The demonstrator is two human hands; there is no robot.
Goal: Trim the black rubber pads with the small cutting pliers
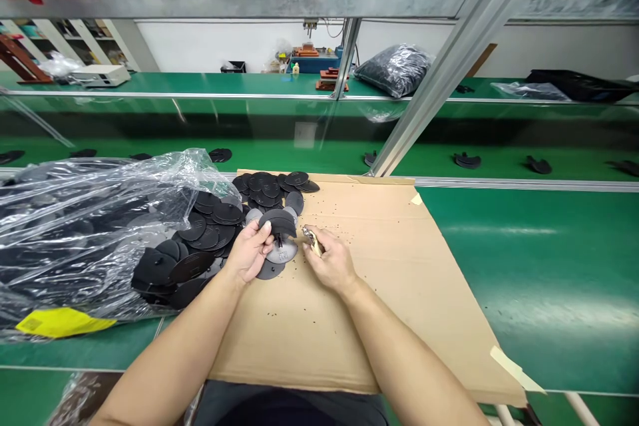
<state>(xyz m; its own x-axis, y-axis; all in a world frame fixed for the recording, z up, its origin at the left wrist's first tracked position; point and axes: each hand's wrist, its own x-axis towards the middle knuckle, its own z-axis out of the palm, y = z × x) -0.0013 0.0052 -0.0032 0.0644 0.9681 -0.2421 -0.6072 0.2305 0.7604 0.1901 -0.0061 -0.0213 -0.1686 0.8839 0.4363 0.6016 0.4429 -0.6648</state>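
My left hand (248,254) pinches a black plastic piece (278,222) with a curved edge and a short stem pointing down. Grey and black oval discs (282,251) lie just beneath that piece. In my right hand (333,265) is a small pair of nippers (311,239), its metal head pointing toward the black piece but apart from it. Both hands are over a brown cardboard sheet (399,279). A heap of black oval discs (262,188) lies on its far left part, and more spill toward my left forearm.
A clear plastic bag (164,176) of black discs with a yellow label (64,322) fills the left side. Beyond the cardboard, a green conveyor belt (319,154) carries several black pieces. A metal post (464,60) slants up at right. Tiny dark scraps dot the cardboard.
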